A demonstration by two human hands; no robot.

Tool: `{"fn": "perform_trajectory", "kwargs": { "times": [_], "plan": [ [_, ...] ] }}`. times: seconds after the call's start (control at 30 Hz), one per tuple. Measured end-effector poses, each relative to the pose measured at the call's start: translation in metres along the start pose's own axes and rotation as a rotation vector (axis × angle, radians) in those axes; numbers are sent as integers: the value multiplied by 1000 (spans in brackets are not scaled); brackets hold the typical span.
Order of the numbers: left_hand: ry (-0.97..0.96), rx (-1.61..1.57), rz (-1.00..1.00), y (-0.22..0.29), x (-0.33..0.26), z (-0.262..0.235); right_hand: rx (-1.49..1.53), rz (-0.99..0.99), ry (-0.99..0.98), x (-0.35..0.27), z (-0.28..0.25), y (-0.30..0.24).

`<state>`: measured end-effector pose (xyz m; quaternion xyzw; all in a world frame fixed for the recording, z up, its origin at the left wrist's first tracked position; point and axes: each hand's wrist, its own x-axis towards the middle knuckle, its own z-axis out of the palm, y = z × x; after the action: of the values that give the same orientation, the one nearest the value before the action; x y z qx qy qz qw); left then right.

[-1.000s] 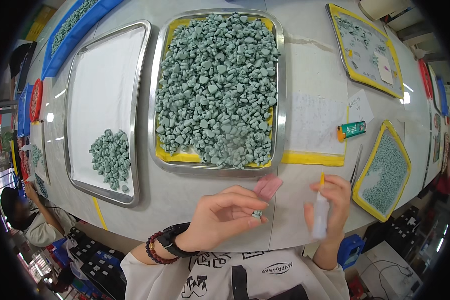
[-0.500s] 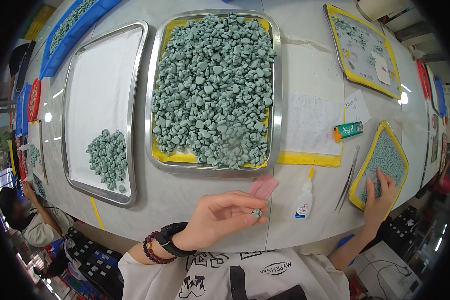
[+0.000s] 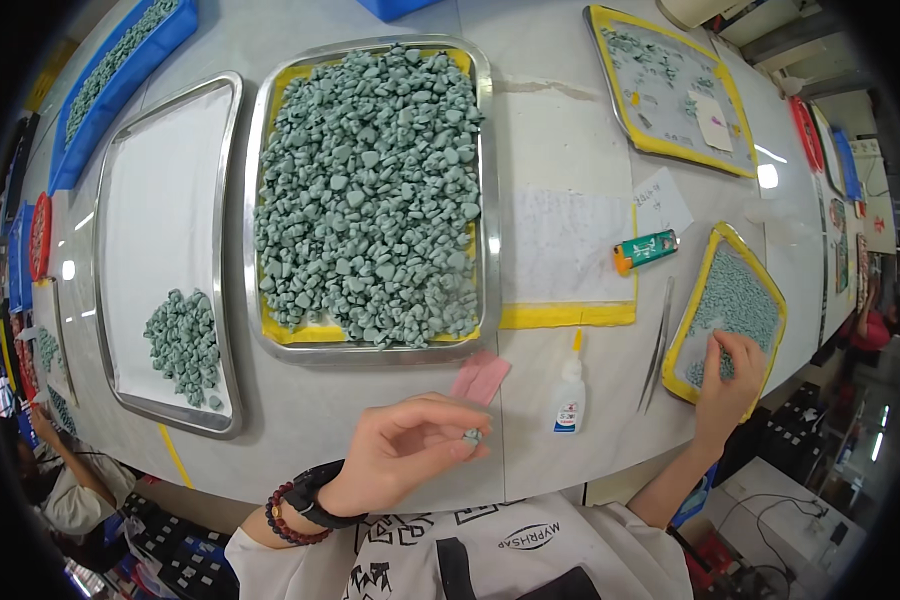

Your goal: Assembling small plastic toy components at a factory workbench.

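Observation:
Between the thumb and fingertips of my left hand (image 3: pixel 390 455) is a small grey-green stone-like piece (image 3: pixel 472 436), held low over the near table edge. A pink scrap (image 3: pixel 481 377) lies just beyond those fingers. My right hand (image 3: pixel 728 395) is over a small yellow-rimmed tray (image 3: pixel 692 310) spread with tiny green bits (image 3: pixel 738 295). Its fingers are bent together in a pinch at the near end, and whatever is in them is hidden. Between the hands stand out a white glue bottle (image 3: pixel 569 400) with a yellow tip, lying on the table, and metal tweezers (image 3: pixel 656 345).
A metal tray (image 3: pixel 489 200) heaped with green pieces (image 3: pixel 370 200) fills the middle. Left of it, a paper-lined tray (image 3: pixel 165 220) carries a smaller pile (image 3: pixel 183 345). Further off are a blue bin (image 3: pixel 70 165), a lighter (image 3: pixel 646 250) and another yellow-edged tray (image 3: pixel 670 148). Someone sits at far left.
The whole view has shifted, with the table things further left. My right hand's fingers have drawn from spread over the bits into a pinch. My left hand keeps its piece.

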<state>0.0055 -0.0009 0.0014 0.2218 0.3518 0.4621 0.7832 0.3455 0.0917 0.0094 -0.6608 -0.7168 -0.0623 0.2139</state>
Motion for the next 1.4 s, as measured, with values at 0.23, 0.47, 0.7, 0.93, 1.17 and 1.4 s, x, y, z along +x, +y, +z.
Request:
{"fn": "perform_trajectory", "kwargs": {
  "times": [0.23, 0.47, 0.7, 0.93, 1.17, 1.4],
  "plan": [
    [6, 40, -17, 0, 1, 1, -103, -70, -30, 4, 8, 14],
    [54, 38, -55, 1, 2, 6, 184, 30, 54, -7, -7, -17],
    [22, 154, -13, 0, 1, 10, 1158, -161, -492, -25, -7, -129],
    [-45, 261, 134, -2, 2, 4, 1028, -301, -512, -32, 4, -150],
    [-82, 351, 115, 1, 0, -4, 925, -423, -423, -31, 3, -152],
    [-81, 364, 52, 8, 2, -1, 912, -438, -427, -32, 3, -152]
  ]
}}
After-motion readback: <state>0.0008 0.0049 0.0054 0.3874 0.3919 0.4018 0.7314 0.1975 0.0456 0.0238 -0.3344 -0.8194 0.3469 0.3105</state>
